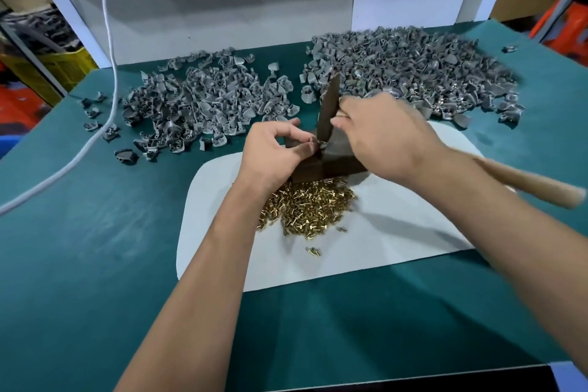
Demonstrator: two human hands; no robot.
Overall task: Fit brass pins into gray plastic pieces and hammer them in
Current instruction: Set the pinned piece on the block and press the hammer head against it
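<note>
My left hand (276, 153) pinches a small gray plastic piece (322, 145) on top of a dark metal block (337, 162). My right hand (378, 134) grips a hammer near its dark head (329, 108); the head stands upright with its lower end touching the piece. The wooden handle (534, 186) sticks out to the right behind my wrist. A heap of brass pins (305, 210) lies just in front of the block on a white sheet (397, 232). Whether a pin sits in the piece is hidden by my fingers.
Two big heaps of gray plastic pieces lie on the green mat, one at the back left (203, 105), one at the back right (413, 70). A white cord (108, 51) hangs down at the left and trails across the mat. A few stray pins (313, 251) lie nearer me.
</note>
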